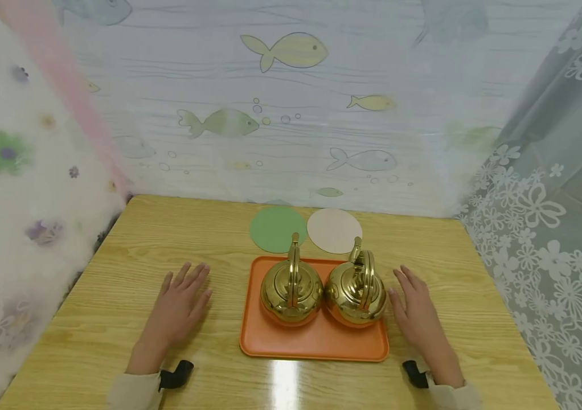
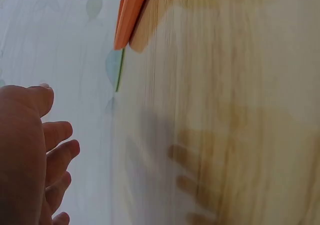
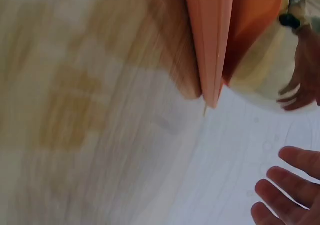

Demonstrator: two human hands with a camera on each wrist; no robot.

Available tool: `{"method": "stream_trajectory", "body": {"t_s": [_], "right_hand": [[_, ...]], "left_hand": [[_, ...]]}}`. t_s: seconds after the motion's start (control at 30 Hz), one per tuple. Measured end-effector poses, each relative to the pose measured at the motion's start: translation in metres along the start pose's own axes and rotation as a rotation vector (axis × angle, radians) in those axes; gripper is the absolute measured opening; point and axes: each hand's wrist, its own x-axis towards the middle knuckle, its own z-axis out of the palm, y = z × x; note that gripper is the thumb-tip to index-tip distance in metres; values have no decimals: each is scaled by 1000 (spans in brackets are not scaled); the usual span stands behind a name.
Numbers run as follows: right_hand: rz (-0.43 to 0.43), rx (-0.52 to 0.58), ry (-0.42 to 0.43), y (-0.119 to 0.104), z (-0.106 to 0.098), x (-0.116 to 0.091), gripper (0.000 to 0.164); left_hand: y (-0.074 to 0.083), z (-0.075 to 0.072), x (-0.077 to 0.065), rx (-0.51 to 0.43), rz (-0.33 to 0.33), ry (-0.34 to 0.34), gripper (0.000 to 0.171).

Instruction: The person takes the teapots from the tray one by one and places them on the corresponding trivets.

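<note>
Two shiny golden kettles stand side by side on an orange tray. The left kettle point(image 1: 278, 293) has its handle raised and its spout toward the back; the right kettle point(image 1: 343, 287) sits close against it, turned slightly. My left hand point(image 1: 177, 307) is left of the tray point(image 1: 316, 344), fingers extended and holding nothing. On the other side, my right hand point(image 1: 418, 313) is beside the right kettle, its fingers also extended and nothing in them. In the right wrist view, the kettle's polished side point(image 3: 265, 75) mirrors a hand beyond the tray's edge point(image 3: 210, 40).
Behind the tray lie a green round mat point(image 1: 273, 230) and a pale round mat point(image 1: 333, 230), side by side on the wooden table point(image 1: 209, 233). A fish-patterned curtain point(image 1: 291, 131) hangs behind the table, with flowered cloths at the left and right.
</note>
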Motion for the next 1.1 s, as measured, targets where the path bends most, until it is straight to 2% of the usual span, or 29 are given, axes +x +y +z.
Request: {"method": "stream_trajectory", "body": {"t_s": [0.23,0.47,0.6,0.83,0.97,1.1], "right_hand": [[-91,90,182,-16,7,0,38],[-159,203,300,-35,10,1,36],[-184,288,324,-45,12,2,39],[-277,417,358,-59,15,6,44],[-214,470,339,-63,15,5,39],[-192,544,335,-66,15,4,35]], "left_hand": [[4,5,2,-7,23,-13,51],[8,13,3,-16,71,-3,47],[11,17,3,-32,91,-8,48],[19,22,4,-25,88,-52,50],[23,24,5,-8,110,-53,50],[27,28,5,-19,127,-51,51]]}}
